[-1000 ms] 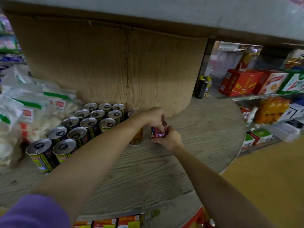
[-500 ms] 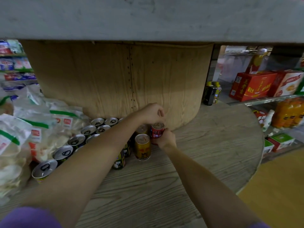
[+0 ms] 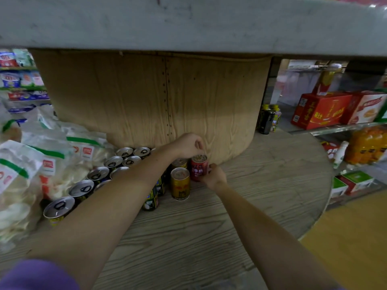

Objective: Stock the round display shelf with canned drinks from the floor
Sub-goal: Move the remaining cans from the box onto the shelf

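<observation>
Right hand grips red can on shelf; left hand curled above, holding nothing.

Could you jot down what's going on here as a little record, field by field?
place: round wooden shelf in a shop
red can: upright by the core, right hand grips its side
left hand: curled above the red can's top
gold cans: two, just left of the red can
silver-top cans: rows further left
bags: white snack bags at far left
</observation>
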### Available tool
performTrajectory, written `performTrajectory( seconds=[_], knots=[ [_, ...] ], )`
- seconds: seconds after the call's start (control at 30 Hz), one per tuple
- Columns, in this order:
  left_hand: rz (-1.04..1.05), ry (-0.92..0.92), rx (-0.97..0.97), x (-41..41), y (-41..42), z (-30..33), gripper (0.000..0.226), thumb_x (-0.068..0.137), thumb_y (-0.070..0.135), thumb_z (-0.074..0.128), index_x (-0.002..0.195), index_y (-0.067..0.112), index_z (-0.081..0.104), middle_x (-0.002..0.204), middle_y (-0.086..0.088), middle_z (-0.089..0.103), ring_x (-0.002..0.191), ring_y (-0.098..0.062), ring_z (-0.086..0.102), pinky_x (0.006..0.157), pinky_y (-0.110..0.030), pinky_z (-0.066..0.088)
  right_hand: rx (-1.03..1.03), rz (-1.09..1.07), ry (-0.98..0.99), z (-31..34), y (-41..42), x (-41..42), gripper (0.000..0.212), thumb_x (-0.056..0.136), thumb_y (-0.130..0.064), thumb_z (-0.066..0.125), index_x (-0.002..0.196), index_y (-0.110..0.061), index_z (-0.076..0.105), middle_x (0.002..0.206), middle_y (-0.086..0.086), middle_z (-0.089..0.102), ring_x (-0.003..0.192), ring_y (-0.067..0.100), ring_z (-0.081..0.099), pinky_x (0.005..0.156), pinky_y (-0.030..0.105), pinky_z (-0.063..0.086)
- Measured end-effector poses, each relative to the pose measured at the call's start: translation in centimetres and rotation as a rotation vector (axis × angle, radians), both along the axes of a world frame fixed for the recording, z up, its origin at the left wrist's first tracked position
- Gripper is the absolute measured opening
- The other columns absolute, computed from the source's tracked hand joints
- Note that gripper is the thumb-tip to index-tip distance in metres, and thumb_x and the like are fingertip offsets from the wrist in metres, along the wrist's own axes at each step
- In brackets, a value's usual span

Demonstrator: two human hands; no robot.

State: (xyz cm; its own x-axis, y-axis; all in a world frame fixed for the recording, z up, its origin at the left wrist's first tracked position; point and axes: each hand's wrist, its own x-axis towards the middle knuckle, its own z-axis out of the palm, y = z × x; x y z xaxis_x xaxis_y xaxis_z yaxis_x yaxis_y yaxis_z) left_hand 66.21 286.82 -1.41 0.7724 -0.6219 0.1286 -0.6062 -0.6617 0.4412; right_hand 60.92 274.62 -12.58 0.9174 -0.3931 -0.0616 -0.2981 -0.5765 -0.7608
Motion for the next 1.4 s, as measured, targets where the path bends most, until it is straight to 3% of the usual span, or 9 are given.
performTrajectory(
  seconds=[0.23, 0.37, 0.5, 0.73, 0.87, 0.97, 1.2, 1.3, 1.4],
  knots=[
    [0.010, 0.016, 0.032, -2.0, -0.6, -0.6, 0.015, 0.089, 0.020, 0.068, 0.102, 0.012, 0.069, 0.098, 0.001, 0.058, 0.093, -0.014, 0.055, 0.073, -0.025, 0.042, -0.108, 0.085, -0.033, 0.6, -1.3, -2.8, 0.031, 0.086, -0.035, 0.067, 0.105, -0.011, 0.068, 0.095, 0.006, 0.068, 0.102, 0.027, 0.066, 0.071, 0.022, 0.039],
    [-0.053, 0.092, 0.049, -3.6, -2.5, -1.2, 0.019, 0.089, 0.021, 0.068, 0.103, 0.008, 0.070, 0.098, -0.003, 0.064, 0.090, -0.016, 0.061, 0.079, -0.030, 0.051, -0.050, 0.036, -0.096, 1.1, -3.0, -5.4, 0.005, 0.085, -0.022, 0.068, 0.089, -0.020, 0.067, 0.104, 0.008, 0.072, 0.103, 0.023, 0.064, 0.073, 0.018, 0.038],
    [-0.099, 0.187, 0.021, -6.5, -6.3, -2.5, 0.013, 0.090, 0.016, 0.065, 0.096, 0.005, 0.068, 0.079, -0.003, 0.064, 0.070, -0.017, 0.063, 0.059, -0.024, 0.050, -0.024, -0.045, -0.106, 0.6, -6.8, -9.1, 0.016, 0.085, -0.014, 0.066, 0.099, -0.009, 0.071, 0.100, 0.007, 0.073, 0.099, 0.023, 0.066, 0.068, 0.017, 0.038],
    [-0.206, 0.374, 0.035, -15.1, -16.1, -7.0, 0.017, 0.092, 0.007, 0.062, 0.077, 0.013, 0.057, 0.068, -0.007, 0.060, 0.054, -0.015, 0.058, 0.053, -0.026, 0.051, 0.048, -0.217, -0.044, -1.8, -17.8, -19.8, 0.013, 0.083, -0.008, 0.066, 0.090, -0.014, 0.074, 0.097, 0.010, 0.074, 0.090, 0.025, 0.067, 0.071, 0.023, 0.047],
    [-0.297, 0.410, 0.105, -21.6, -21.6, -11.0, 0.008, 0.090, 0.006, 0.062, 0.083, 0.009, 0.062, 0.068, -0.007, 0.063, 0.057, -0.019, 0.061, 0.051, -0.024, 0.050, 0.156, -0.319, 0.022, -6.7, -24.1, -26.8, 0.006, 0.074, -0.019, 0.065, 0.069, -0.022, 0.065, 0.078, 0.013, 0.072, 0.079, 0.036, 0.069, 0.078, 0.047, 0.058],
    [-0.379, 0.301, 0.241, -26.3, -24.7, -15.2, 0.011, 0.082, 0.009, 0.062, 0.088, 0.006, 0.070, 0.081, -0.008, 0.069, 0.072, -0.020, 0.064, 0.063, -0.029, 0.047, 0.278, -0.308, 0.084, -10.0, -26.1, -32.3, 0.025, 0.080, 0.001, 0.059, 0.068, -0.021, 0.062, 0.067, 0.010, 0.064, 0.063, 0.030, 0.060, 0.076, 0.053, 0.055],
    [-0.316, 0.454, 0.394, -35.8, -25.9, -29.3, 0.006, 0.082, 0.009, 0.058, 0.078, 0.008, 0.063, 0.078, -0.009, 0.066, 0.076, -0.023, 0.061, 0.063, -0.030, 0.045, 0.410, -0.366, 0.234, -21.3, -24.7, -43.2, 0.011, 0.084, -0.004, 0.062, 0.082, -0.011, 0.070, 0.074, 0.002, 0.064, 0.066, 0.013, 0.057, 0.059, 0.023, 0.045],
    [-0.293, 0.518, 0.405, -39.0, -24.6, -36.0, 0.019, 0.087, 0.003, 0.055, 0.071, 0.014, 0.052, 0.066, 0.003, 0.052, 0.063, -0.018, 0.052, 0.052, -0.020, 0.036, 0.584, -0.443, 0.293, -28.3, -23.7, -46.6, 0.008, 0.071, -0.012, 0.063, 0.070, -0.018, 0.068, 0.067, 0.002, 0.063, 0.065, 0.021, 0.057, 0.060, 0.032, 0.046],
    [-0.210, 0.605, 0.487, -41.1, -22.3, -43.0, 0.001, 0.082, 0.010, 0.058, 0.081, 0.009, 0.059, 0.077, -0.007, 0.061, 0.077, -0.029, 0.061, 0.066, -0.040, 0.048, 0.701, -0.464, 0.431, -34.4, -22.3, -49.5, 0.016, 0.081, -0.010, 0.064, 0.079, -0.025, 0.063, 0.082, 0.003, 0.066, 0.077, 0.022, 0.063, 0.074, 0.038, 0.056]
  ],
)
